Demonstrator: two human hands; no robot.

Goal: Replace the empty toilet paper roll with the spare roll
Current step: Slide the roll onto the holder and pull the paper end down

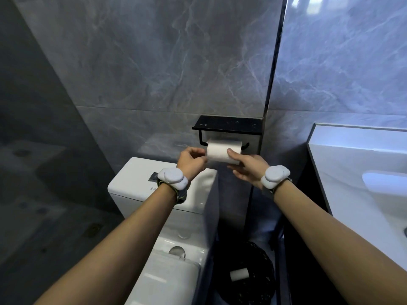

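Note:
A full white toilet paper roll (218,150) hangs on the bar of a black wall holder (226,125) with a flat shelf on top. My right hand (246,167) grips the roll from below and the right, thumb on its front. My left hand (191,162) is at the roll's left end with fingers curled together, touching or nearly touching it; whether it pinches paper I cannot tell. A small white tube, the empty roll (239,274), lies in a black bin (253,282) on the floor below.
A white toilet cistern (136,183) with a flush button stands below my left hand, its lid and bowl lower down. A white washbasin (363,172) fills the right side. Grey marble tiles cover the walls.

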